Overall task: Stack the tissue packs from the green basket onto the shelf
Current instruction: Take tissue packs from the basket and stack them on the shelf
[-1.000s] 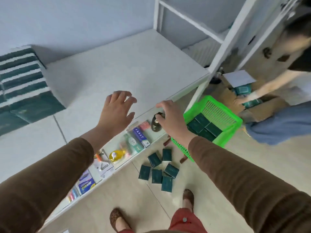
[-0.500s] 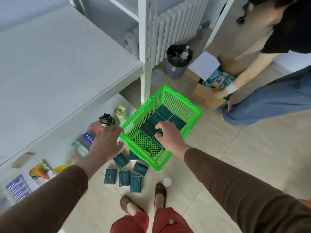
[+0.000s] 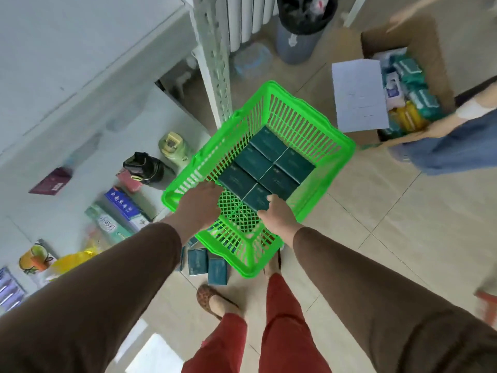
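Observation:
The green basket (image 3: 333, 146) stands on the floor by the white shelf (image 3: 80, 55) and holds several dark green tissue packs (image 3: 269, 162) laid flat in two rows. My right hand (image 3: 278, 215) is inside the basket and pinches the nearest tissue pack (image 3: 254, 200) at its near corner. My left hand (image 3: 200, 204) reaches over the basket's left rim, with its fingertips at the left edge of the neighbouring pack (image 3: 235, 180); its fingers are hidden behind the back of the hand.
Loose tissue packs (image 3: 207, 265) lie on the floor under the basket's near corner, by my feet. The shelf post (image 3: 215, 65) rises just behind the basket. Bottles and boxes fill the lower shelf (image 3: 139, 168). A bin (image 3: 298, 33), a cardboard box (image 3: 403, 84) and another person (image 3: 446, 144) are on the right.
My view has dropped closer to the basket. Both hands have come down from the shelf into the basket, and the right hand now pinches the nearest pack.

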A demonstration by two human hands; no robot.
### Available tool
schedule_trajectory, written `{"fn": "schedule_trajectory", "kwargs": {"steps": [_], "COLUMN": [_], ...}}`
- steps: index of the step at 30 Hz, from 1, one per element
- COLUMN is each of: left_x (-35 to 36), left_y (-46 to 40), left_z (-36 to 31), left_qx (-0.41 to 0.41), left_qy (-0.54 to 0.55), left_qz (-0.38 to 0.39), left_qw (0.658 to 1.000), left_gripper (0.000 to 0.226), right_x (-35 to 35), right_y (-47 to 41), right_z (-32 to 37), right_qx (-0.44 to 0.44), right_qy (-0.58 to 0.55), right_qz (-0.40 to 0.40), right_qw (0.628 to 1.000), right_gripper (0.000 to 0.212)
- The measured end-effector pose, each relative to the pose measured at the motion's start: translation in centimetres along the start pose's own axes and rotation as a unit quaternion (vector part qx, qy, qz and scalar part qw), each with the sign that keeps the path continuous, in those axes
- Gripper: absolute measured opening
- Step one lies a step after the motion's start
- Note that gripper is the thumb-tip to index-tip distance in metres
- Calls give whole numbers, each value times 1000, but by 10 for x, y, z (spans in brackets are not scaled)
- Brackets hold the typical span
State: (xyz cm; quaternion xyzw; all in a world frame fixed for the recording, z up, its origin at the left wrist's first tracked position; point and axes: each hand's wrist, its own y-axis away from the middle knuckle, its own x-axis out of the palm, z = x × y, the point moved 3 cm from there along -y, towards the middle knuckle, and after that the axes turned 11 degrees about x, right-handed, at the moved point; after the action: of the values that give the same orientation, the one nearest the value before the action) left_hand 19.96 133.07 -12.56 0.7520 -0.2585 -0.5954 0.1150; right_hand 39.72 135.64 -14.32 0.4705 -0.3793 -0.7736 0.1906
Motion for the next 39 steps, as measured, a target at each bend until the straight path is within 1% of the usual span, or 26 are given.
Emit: {"fn": "schedule_trajectory", "kwargs": {"steps": [3, 6, 8, 11, 13, 15, 16, 17, 18, 19, 21, 23, 24, 25, 27, 28, 30, 32, 35, 37, 39], "left_x": [29, 54, 68, 86, 97, 106, 109, 111, 110, 108, 107, 101, 96, 90, 72, 59, 31, 0, -43, -65, -84], "left_y": [-49, -97, -126, -161, -174, -179, -179, -178, -176, -174, -169, -160, -152, -141, -111, -93, -52, -1, 98, 174, 254], "left_z": [9, 18, 24, 29, 32, 34, 35, 35, 35, 34, 36, 37, 37, 38, 36, 34, 29, 28, 35, 43, 48], "left_qx": [1, -4, -3, 24, 53, 76, 82, 88, 95, 104, 108, 82, 56, 29, -17, -35, -87, -134, -190, -217, -226], "left_qy": [-28, -53, -68, -94, -119, -159, -181, -199, -215, -226, -261, -273, -253, -221, -138, -98, -16, 34, 116, 172, 207], "left_qz": [21, 25, 27, 26, 14, 1, -8, -18, -27, -20, 20, 33, 32, 15, -18, -27, -53, -99, -173, -223, -261], "left_qw": [999, 998, 997, 995, 991, 984, 980, 976, 972, 968, 959, 958, 965, 975, 990, 994, 995, 985, 959, 935, 916], "left_gripper": [55, 56, 54, 55, 63, 72, 70, 64, 55, 47, 40, 31, 27, 28, 46, 53, 58, 59, 55, 51, 49], "right_x": [19, 32, 39, 55, 66, 76, 84, 88, 91, 93, 90, 77, 68, 57, 33, 18, -10, -36, -57, -59, -52], "right_y": [-47, -90, -112, -136, -142, -144, -147, -148, -151, -152, -155, -153, -149, -144, -132, -123, -94, -49, 40, 107, 173], "right_z": [-4, -10, -14, -19, -18, -17, -21, -24, -27, -29, -30, -30, -28, -25, -18, -12, 2, 24, 66, 97, 124], "right_qx": [13, 5, 5, 17, 3, -19, -24, -32, -20, -9, -3, 14, 21, 24, 14, -4, -60, -135, -229, -265, -293], "right_qy": [53, 143, 181, 210, 229, 251, 264, 284, 295, 304, 340, 338, 328, 312, 257, 224, 178, 154, 100, 36, -39], "right_qz": [-10, -31, -37, -54, -89, -96, -83, -82, -73, -63, -39, -32, -33, -34, -22, -7, 5, -3, -28, -37, -32], "right_qw": [998, 989, 983, 976, 969, 963, 961, 955, 952, 951, 940, 940, 944, 949, 966, 975, 982, 979, 968, 963, 955], "right_gripper": [33, 39, 41, 33, 26, 23, 24, 25, 28, 31, 33, 33, 34, 39, 53, 60, 69, 70, 64, 66, 62]}}
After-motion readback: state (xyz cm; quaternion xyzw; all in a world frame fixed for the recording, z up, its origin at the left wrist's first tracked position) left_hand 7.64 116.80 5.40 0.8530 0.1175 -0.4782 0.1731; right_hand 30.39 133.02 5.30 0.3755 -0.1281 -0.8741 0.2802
